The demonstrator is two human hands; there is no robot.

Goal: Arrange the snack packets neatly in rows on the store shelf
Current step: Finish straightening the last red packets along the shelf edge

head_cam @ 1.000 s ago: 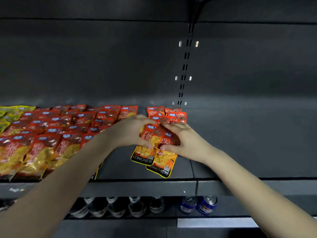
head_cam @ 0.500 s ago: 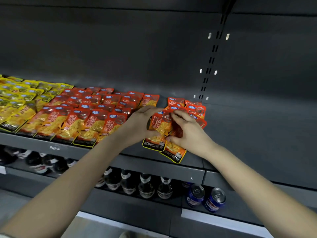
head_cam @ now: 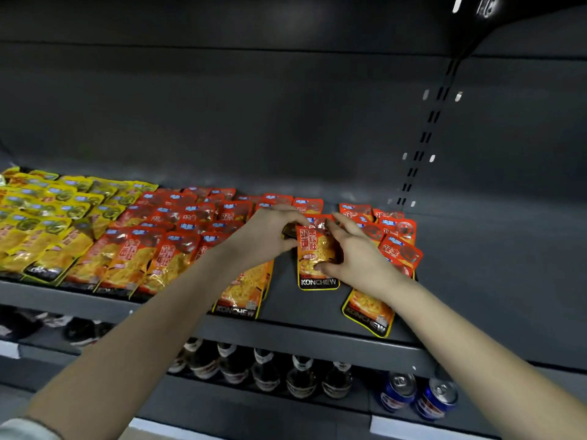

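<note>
Your left hand (head_cam: 270,238) and right hand (head_cam: 357,254) both pinch the orange Konchew packet (head_cam: 313,249) on the shelf (head_cam: 492,281), so lay it flat, squared with the neighbouring row (head_cam: 241,290).

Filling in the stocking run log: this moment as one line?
phase: placing | left hand: pinches orange packet top-left | right hand: grips same packet | place: shelf gap between orange rows and loose pile

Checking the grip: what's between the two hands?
One orange packet, pinched by the left hand and the right hand; the head view shows it.
</note>
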